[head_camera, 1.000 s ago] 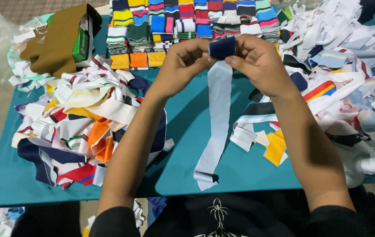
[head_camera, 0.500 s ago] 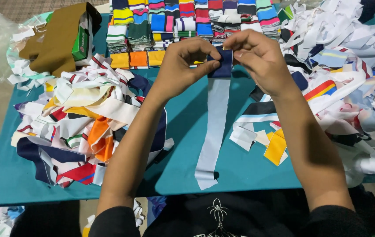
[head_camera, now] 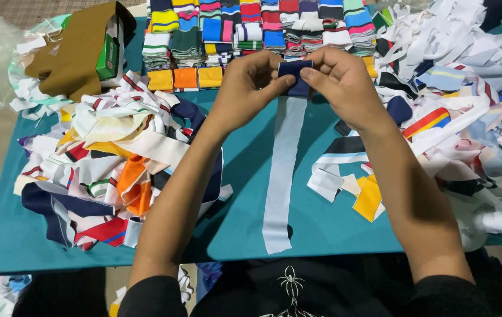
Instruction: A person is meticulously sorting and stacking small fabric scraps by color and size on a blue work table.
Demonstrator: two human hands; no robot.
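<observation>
A long pale blue fabric strip with a navy blue top end lies stretched toward me on the teal table. My left hand and my right hand both pinch the navy end, which is folded over between thumbs and fingers. The strip's lower end rests flat near the table's front edge.
A heap of mixed coloured strips lies at the left, a larger mostly white heap at the right. Neat folded stacks line the back edge. A brown cloth over a green box sits at the back left.
The strip's navy end has been folded down further, and the strip has shifted slightly away from me. Both hands stay pinched on it.
</observation>
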